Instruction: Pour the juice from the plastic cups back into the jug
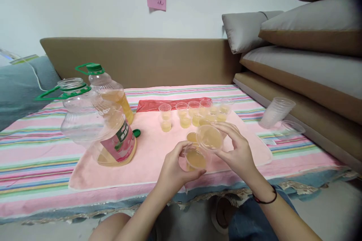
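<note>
My left hand is closed round a clear plastic cup of pale yellow drink near the table's front edge. Another clear plastic cup sits in the grip of my right hand. It tilts to the left, its rim just over or against the left cup's rim; I cannot tell whether liquid is flowing. Close behind the two cups stands a partly hidden cup with drink in it. Farther back, several part-filled cups stand in stacked-looking pairs or rows on a pink cloth.
On the left stand an open, nearly empty juice bottle and a capped, part-full bottle. A green cap lies beside them. A red plastic wrapper lies behind the cups. Stacked empty cups lie right, by piled cushions.
</note>
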